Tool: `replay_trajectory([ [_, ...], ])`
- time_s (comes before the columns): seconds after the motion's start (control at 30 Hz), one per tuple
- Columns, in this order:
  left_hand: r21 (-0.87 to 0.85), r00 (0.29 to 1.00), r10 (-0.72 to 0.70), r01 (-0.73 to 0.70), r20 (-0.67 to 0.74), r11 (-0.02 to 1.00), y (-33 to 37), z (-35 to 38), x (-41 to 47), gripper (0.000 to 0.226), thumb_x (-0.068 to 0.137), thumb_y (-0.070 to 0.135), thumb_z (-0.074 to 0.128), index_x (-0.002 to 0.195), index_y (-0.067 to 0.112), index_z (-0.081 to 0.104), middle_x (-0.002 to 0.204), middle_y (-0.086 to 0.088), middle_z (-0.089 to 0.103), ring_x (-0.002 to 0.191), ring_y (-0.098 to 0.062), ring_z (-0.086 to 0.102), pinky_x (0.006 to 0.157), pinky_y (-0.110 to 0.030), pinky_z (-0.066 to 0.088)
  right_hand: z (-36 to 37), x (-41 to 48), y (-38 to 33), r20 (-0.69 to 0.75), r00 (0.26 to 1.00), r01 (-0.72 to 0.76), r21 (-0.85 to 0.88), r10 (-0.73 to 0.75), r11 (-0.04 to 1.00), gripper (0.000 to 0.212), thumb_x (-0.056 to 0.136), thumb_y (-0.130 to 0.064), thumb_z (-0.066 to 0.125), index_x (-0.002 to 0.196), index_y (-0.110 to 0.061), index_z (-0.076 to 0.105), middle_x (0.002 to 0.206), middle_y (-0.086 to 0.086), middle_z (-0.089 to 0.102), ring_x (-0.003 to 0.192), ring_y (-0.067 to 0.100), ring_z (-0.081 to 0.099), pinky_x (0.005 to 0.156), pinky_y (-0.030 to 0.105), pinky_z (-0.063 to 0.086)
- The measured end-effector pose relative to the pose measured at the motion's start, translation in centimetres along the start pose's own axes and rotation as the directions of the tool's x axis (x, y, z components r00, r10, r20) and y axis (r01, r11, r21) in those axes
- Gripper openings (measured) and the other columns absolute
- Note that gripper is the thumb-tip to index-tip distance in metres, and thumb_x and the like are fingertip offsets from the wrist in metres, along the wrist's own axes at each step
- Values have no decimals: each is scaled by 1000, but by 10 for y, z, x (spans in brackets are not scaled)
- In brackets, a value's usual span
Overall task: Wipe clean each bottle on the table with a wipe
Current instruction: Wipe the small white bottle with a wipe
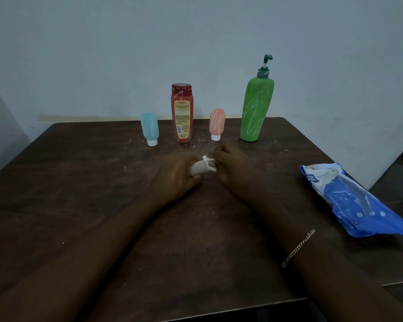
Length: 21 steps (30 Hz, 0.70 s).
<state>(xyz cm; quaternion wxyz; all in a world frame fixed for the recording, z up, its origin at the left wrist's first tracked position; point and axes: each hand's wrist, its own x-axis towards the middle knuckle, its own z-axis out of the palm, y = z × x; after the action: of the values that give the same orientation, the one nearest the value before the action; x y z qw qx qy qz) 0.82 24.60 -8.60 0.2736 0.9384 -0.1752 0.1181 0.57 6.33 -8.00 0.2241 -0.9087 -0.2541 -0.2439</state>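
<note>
**Small bottle wiped while four wait**

At a dark wooden table (79, 205), a blue wipes pack (349, 201) lay to the right. A green pump bottle (255, 108), red bottle (182, 115), blue tube (149, 129) and pink tube (216, 123) stood at the far edge, white streaks suggesting they awaited cleaning. At the centre, the left hand (175, 177) curled round a small pale bottle (198, 168) while the right hand (230, 166) pinched a white wipe (208, 161) against its tip. The next move looked like setting it down and taking another. The fist hid most of the bottle.
</note>
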Motion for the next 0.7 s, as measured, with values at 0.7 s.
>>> replay_trajectory([
  [0.7, 124, 936, 344, -351, 74, 928, -8, -7, -1, 30, 90, 30, 69, 119, 27, 61, 114, 4, 66, 102, -8, 57, 88, -23, 43, -12, 5, 24, 348, 873, -487, 620, 341, 615, 20, 89, -1, 58, 95, -9, 76, 100, 7, 74, 99, 26, 68, 94, 43, 52],
])
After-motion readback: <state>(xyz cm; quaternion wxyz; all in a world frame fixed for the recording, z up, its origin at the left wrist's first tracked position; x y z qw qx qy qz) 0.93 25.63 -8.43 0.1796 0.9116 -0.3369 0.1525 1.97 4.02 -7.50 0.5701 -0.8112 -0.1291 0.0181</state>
